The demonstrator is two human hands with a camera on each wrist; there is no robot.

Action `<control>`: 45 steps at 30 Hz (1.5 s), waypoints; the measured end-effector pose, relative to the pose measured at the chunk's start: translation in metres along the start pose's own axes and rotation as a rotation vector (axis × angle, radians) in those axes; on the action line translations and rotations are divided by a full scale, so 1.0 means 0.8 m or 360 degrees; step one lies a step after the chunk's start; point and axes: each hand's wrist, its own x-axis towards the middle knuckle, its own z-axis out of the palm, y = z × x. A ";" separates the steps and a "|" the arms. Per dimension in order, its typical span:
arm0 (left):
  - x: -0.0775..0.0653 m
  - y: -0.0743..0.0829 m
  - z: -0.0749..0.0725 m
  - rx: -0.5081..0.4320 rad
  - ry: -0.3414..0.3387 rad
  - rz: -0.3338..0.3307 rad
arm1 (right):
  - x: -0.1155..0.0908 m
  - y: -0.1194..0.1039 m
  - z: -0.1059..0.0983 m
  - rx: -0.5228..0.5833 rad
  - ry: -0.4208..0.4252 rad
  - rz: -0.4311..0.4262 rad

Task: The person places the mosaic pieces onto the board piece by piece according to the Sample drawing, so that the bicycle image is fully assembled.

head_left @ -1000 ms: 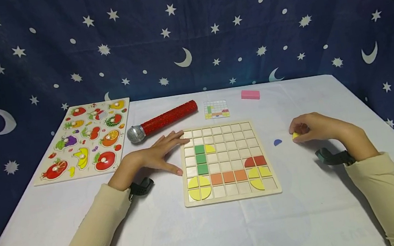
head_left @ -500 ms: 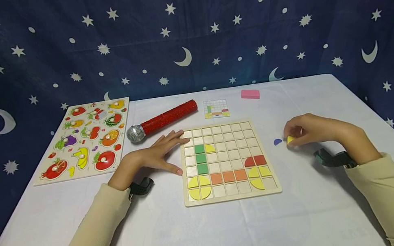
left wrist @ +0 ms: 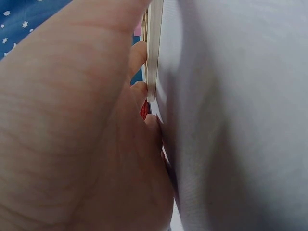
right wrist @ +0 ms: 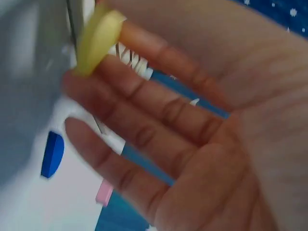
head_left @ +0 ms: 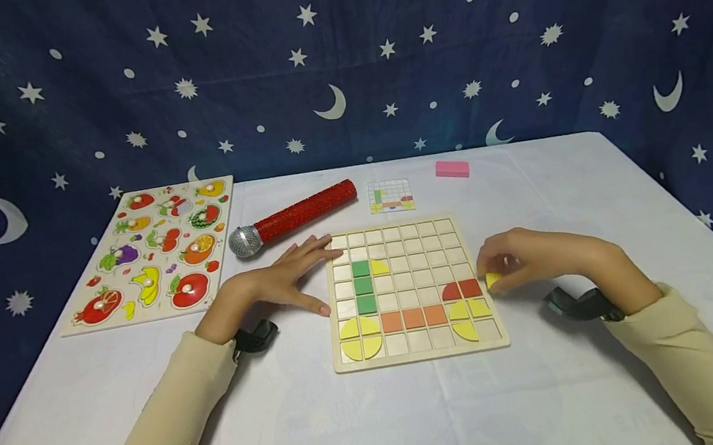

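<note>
At the right edge of the wooden grid board (head_left: 419,378) my right hand (head_left: 527,255) pinches a yellow quarter-circle piece (right wrist: 100,38) between thumb and fingers. My left hand (head_left: 286,279) lies spread at the board's left side, fingertips touching its frame. Several pieces sit in the grid: green squares (head_left: 363,285), orange squares (head_left: 413,318), red quarter-circles (head_left: 450,292) and yellow quarter-circles (head_left: 350,328). A blue half-circle piece (right wrist: 52,154) lies on the table; in the head view the right hand hides it.
Behind the board lie a small pattern card (head_left: 391,196), a pink block (head_left: 452,169) and a red microphone (head_left: 305,212). A fruit puzzle board (head_left: 154,256) stands at the left. A dark starry cloth (head_left: 336,54) hangs behind the white table.
My right hand has moved left with the yellow piece, from beyond the blue piece to the grid board's right edge. The left hand has stayed in place.
</note>
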 end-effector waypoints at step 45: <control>0.001 0.001 0.000 0.0011 -0.0017 -0.0036 | 0.011 -0.021 0.027 0.0205 -0.0309 -0.0333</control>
